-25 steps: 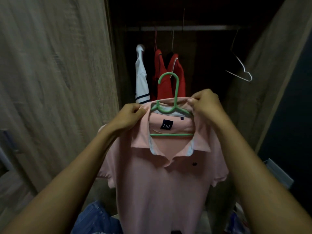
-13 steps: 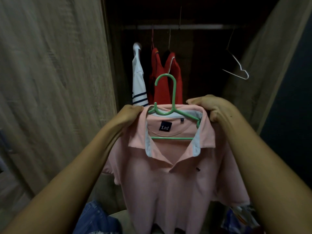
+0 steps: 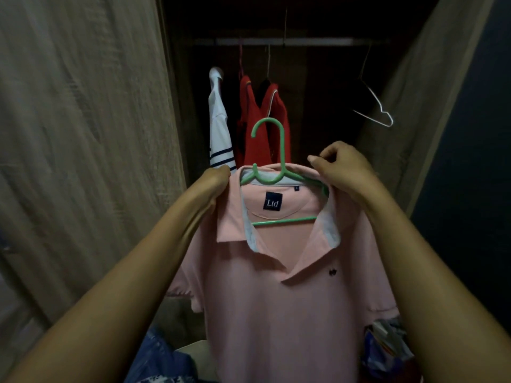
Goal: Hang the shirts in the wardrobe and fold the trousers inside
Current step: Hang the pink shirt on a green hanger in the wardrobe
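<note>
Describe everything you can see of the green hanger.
The green hanger looks like smooth moulded plastic: an open hook on top, a straight stem, two sloping arms and a thin crossbar below. It sits upright inside the neck of the pink polo shirt, arms under the collar, crossbar showing through the open neck. Its hook is free, below the wardrobe rail, not yet hung. The left hand holds the shirt's shoulder at one arm end; the right hand pinches the collar over the other.
</note>
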Demonstrator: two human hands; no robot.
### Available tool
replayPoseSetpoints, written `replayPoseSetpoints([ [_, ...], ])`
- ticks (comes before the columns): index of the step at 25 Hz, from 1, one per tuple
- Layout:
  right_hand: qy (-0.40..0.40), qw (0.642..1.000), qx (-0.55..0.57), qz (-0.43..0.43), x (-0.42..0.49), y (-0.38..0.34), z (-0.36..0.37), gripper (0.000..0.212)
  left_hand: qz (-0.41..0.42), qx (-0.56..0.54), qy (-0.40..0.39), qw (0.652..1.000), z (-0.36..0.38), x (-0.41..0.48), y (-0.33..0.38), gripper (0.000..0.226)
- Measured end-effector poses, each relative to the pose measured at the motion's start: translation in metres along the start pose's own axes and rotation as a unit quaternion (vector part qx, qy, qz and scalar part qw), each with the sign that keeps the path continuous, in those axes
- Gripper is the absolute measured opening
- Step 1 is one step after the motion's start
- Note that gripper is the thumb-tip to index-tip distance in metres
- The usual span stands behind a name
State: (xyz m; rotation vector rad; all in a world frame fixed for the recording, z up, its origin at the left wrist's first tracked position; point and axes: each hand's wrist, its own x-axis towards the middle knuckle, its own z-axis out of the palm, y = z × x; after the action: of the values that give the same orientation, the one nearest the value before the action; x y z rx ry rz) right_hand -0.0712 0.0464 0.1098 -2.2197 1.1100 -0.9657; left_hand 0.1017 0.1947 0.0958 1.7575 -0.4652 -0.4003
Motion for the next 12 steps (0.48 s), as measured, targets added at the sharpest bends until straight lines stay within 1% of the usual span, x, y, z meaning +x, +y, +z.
replayPoseSetpoints([
  [1, 0.008, 1.000, -0.014, 0.000, -0.006, 0.004, -0.003, 0.037, 0.001, -0.006, 0.000, 1.000, 0.000, -0.002, 0.002, 0.043],
  [2, -0.005, 1.000, -0.013, 0.012, -0.012, 0.008, -0.005, 0.042, 0.001, -0.011, -0.002, 1.000, 0.000, -0.002, 0.004, 0.045],
  [3, -0.024, 0.999, 0.013, 0.027, -0.015, 0.013, -0.004, 0.045, 0.000, -0.012, -0.009, 1.000, 0.000, 0.001, 0.005, 0.046],
  [4, -0.039, 0.996, 0.065, 0.042, -0.017, 0.018, -0.002, 0.046, 0.002, -0.009, -0.014, 1.000, 0.001, 0.003, 0.005, 0.047],
  [5, -0.041, 0.988, 0.139, 0.052, -0.018, 0.021, 0.001, 0.043, 0.009, -0.002, -0.017, 1.000, 0.001, 0.003, 0.005, 0.047],
  [7, -0.024, 0.951, 0.301, 0.065, -0.016, 0.023, 0.004, 0.030, 0.019, -0.002, -0.031, 0.999, 0.001, -0.001, 0.006, 0.045],
  [9, -0.029, 0.903, 0.418, 0.098, -0.013, 0.022, -0.001, 0.013, 0.015, -0.005, -0.059, 0.998, 0.001, -0.004, 0.005, 0.042],
  [10, -0.043, 0.875, 0.466, 0.124, -0.013, 0.021, -0.005, 0.010, 0.016, 0.001, -0.066, 0.998, 0.001, -0.005, 0.004, 0.039],
  [12, -0.067, 0.819, 0.539, 0.185, -0.013, 0.022, -0.008, 0.015, 0.016, 0.014, -0.072, 0.997, 0.000, -0.007, 0.005, 0.035],
])
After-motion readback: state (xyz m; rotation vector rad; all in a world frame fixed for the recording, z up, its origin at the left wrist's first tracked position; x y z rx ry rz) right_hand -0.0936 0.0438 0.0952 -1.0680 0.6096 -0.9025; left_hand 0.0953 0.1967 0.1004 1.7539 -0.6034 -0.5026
